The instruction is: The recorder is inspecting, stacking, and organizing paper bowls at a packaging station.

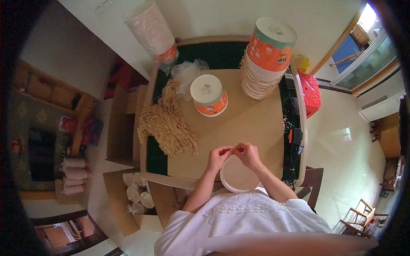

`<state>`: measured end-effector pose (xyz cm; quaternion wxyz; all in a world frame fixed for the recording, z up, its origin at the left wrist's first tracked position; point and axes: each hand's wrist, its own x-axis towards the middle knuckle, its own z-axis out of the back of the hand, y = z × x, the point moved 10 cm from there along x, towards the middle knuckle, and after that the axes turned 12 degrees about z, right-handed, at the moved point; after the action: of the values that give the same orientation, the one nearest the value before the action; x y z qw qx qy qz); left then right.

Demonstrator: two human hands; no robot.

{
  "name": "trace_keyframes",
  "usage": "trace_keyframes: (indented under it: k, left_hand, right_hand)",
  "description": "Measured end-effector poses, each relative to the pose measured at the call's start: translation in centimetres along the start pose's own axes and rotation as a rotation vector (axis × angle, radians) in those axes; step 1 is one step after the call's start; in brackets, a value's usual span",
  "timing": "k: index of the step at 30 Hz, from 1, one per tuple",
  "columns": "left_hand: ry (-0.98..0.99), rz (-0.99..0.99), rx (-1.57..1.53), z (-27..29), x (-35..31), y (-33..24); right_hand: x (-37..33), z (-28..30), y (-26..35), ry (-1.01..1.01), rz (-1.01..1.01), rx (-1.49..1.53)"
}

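My left hand [218, 157] and my right hand [248, 155] meet at the far rim of a pale paper bucket [240, 176]. Both sets of fingers are pinched together, tip to tip; what lies between them is too small to make out. The bucket's round mouth faces up, close against my white shirt at the table's near edge. Left of my hands lies a heap of tan twisted cords [168, 126]. Beyond them, an orange and green paper bucket [209, 96] stands upside down on a sheet of brown cardboard [230, 128].
A tall stack of nested buckets [270, 53], with cords hanging around it, stands at the back right. Another stack [151, 32] in clear plastic rises at the back left, near a crumpled plastic bag [190, 72]. A black adapter [295, 136] and cables line the right edge.
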<state>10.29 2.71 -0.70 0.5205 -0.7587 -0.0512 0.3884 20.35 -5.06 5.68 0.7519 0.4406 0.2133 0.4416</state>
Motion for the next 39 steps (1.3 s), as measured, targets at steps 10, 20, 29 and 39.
trace_keyframes:
  k: [10, 20, 29, 39]
  left_hand:
    - [-0.056, 0.061, -0.023, 1.0, 0.1, 0.8]
    - [0.004, 0.078, -0.064, 0.9, 0.2, 1.1]
    - [0.01, 0.032, -0.062, 0.5, 0.7, 1.3]
    - [0.024, 0.053, -0.073, 0.1, 1.5, 2.4]
  right_hand:
    - [-0.1, 0.0, -0.1, 0.009, -0.032, 0.005]
    - [0.2, -1.1, -0.3, 0.163, -0.003, -0.029]
    - [0.3, -1.3, -0.9, 0.201, -0.033, -0.031]
    - [0.6, -0.9, -2.0, 0.203, -0.133, -0.033]
